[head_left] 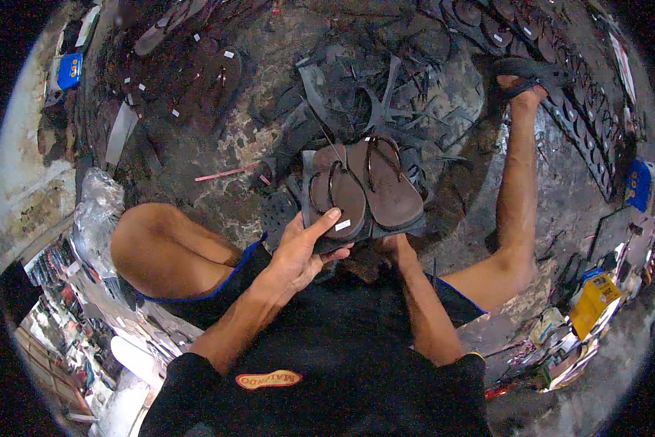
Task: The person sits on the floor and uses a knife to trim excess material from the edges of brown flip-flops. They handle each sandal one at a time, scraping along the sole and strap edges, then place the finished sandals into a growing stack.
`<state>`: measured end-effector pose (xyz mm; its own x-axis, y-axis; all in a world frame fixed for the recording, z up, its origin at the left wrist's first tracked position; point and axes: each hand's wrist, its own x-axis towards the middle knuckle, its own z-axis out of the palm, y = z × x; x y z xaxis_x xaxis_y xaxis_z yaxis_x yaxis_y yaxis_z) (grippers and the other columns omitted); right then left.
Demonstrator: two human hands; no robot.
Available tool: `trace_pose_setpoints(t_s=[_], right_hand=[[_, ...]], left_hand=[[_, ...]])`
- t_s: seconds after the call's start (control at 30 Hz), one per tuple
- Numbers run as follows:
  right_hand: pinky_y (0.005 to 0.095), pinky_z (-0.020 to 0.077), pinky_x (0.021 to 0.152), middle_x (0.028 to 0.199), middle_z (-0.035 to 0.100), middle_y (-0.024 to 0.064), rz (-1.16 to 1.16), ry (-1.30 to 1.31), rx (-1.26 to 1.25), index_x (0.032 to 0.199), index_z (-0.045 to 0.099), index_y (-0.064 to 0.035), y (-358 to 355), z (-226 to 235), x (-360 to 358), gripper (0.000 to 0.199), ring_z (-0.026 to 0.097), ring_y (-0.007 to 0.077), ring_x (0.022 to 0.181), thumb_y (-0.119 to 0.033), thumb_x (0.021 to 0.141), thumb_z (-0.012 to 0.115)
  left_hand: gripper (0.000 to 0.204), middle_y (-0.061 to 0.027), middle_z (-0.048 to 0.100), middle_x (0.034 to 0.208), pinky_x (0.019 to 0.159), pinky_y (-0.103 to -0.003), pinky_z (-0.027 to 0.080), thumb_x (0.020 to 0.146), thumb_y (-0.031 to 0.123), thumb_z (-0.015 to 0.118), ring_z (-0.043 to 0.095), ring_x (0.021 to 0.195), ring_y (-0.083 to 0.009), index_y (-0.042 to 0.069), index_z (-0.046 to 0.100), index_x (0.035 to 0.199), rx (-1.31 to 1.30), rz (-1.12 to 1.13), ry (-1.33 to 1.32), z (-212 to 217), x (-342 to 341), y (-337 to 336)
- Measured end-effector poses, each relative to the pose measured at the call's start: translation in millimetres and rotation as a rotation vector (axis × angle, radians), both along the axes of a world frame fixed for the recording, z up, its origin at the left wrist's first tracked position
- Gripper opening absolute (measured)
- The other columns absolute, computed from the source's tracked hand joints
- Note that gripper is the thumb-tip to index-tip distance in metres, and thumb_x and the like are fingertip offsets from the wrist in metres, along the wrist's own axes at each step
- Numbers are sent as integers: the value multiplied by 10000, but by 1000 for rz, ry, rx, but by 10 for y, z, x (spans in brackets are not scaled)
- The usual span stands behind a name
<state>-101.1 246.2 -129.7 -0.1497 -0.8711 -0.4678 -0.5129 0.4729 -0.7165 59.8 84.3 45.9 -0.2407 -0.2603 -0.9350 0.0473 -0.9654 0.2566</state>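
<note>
Two brown flip-flops lie side by side in front of me, the left flip-flop and the right flip-flop, each with a dark, shiny thong strap and a small white label. Dark sheet material with uneven edges shows beneath and around them. My left hand is closed on the left flip-flop, thumb pressed on top near the heel by the label, fingers underneath. Below the heel of the right one is my right hand, its fingers hidden under the flip-flop and sheet.
Dark offcuts lie heaped beyond the flip-flops. More brown soles cover the floor at far left, and rows of dark straps run along the right. A yellow box stands at lower right; a clear plastic bag sits by my left knee.
</note>
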Motion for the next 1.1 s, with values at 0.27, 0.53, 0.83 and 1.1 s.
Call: trace_pose_setpoints(t_s=[0.27,0.53,0.83,1.1], right_hand=[[458,523,873,942,705,224,-149,36,-27,1115,684,4,-562,-187,403,601,673,396,881,-555,1011,490],[380,491,737,785,680,114,-706,-534,-5,929,688,13,-1517,1039,-49,715,640,229,750,-669,996,484],[317,475,640,767,685,39,-686,-259,-742,930,694,-6,-985,2723,30,268,553,101,698,-252,904,799],[263,373,518,676,544,-15,-390,-186,-601,1191,656,-72,20,2801,183,388,475,86,567,-367,1087,427]], left_hand=[[393,-72,684,1155,648,-321,618,973,243,707,687,929,-214,104,561,1310,-99,-25,74,26,144,58],[690,-137,618,1306,957,-397,553,900,187,778,648,1155,-252,13,422,1464,-719,-323,138,865,592,338],[759,-167,583,1356,1081,-372,443,866,345,828,598,1190,-229,-35,463,1413,-1228,-406,173,1171,257,110],[443,-72,709,1129,846,-327,581,955,253,749,694,974,-157,7,583,1283,-711,-254,299,1744,618,-123]])
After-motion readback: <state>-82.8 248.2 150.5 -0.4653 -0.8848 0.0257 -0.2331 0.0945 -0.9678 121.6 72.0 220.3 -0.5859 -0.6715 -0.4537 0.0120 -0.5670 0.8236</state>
